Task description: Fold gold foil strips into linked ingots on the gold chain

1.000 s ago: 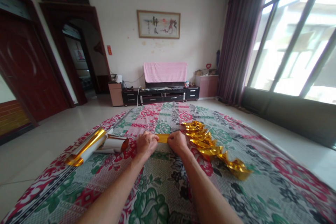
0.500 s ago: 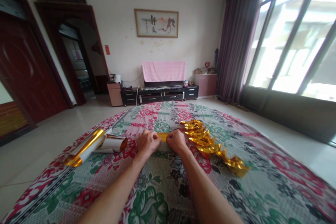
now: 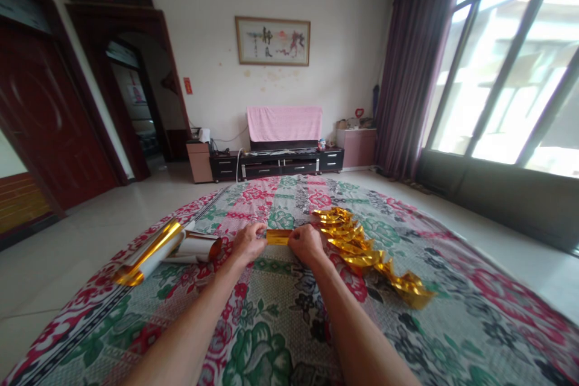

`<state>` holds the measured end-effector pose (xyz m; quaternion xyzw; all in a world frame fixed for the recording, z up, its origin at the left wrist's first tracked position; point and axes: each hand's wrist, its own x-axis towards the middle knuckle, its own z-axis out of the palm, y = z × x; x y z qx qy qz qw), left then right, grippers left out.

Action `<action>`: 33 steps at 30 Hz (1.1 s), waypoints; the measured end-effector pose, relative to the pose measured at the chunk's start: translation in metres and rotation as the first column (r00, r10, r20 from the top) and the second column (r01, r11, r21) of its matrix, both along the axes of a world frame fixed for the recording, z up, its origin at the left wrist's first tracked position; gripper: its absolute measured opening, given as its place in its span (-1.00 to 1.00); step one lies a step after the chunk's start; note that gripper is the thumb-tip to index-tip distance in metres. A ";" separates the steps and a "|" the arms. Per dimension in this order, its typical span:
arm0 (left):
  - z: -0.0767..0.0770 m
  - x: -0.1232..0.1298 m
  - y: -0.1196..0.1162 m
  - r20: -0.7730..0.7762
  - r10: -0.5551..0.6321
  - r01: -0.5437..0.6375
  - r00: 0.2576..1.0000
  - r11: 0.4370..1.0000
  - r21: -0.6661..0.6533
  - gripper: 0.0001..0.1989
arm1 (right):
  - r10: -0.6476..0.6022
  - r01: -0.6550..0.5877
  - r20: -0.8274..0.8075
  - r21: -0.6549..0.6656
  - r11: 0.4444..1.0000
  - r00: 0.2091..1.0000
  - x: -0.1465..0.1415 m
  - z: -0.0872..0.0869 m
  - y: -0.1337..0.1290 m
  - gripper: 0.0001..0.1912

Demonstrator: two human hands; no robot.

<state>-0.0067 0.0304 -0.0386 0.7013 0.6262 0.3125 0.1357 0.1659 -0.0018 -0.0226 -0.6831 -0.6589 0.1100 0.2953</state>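
Note:
A flat strip of gold foil [image 3: 277, 237] spans the gap between my two hands, just above the flowered cloth. My left hand [image 3: 249, 243] pinches its left end with closed fingers. At the right end, my right hand [image 3: 307, 243] grips the strip in the same way. To the right of my right hand, several folded gold foil pieces [image 3: 357, 245] lie in an overlapping row running toward the near right. Rolled foil sheets, gold on one side and white on the other [image 3: 156, 253], rest left of my left hand.
The red, green and grey flowered cloth [image 3: 257, 350] covers the surface under my arms. Beyond it stand a low black cabinet [image 3: 292, 164] and a pink cloth [image 3: 284, 123]. A purple curtain [image 3: 400, 72] hangs by the window at right.
My left hand has moved slightly left, so more of the gold strip shows between my hands. The whole view has shifted a little; the folded pieces and rolls look the same.

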 end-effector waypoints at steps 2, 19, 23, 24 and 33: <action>0.001 -0.001 -0.002 -0.026 -0.018 0.018 0.999 1.000 0.018 -0.57 | -0.023 0.023 -0.005 0.004 1.000 1.000 0.000 0.000 0.000 -0.79; 0.008 0.005 -0.013 0.018 -0.076 0.072 0.997 0.985 0.155 -0.82 | -0.036 0.044 -0.117 0.071 0.997 0.992 0.001 0.004 -0.003 -0.80; 0.016 0.006 -0.019 0.088 -0.074 0.052 0.993 0.971 0.234 -0.82 | 0.006 0.024 -0.187 0.157 0.987 0.982 -0.003 0.008 -0.005 -0.81; 0.018 0.006 -0.021 0.120 -0.069 0.035 0.990 0.965 0.261 -0.81 | 0.021 0.018 -0.222 0.172 0.985 0.975 -0.004 0.009 -0.006 -0.81; 0.018 0.006 -0.019 0.564 -0.080 0.012 0.822 0.992 0.123 -0.74 | -0.040 0.034 -0.678 -0.022 0.999 0.734 0.001 0.009 0.001 -0.52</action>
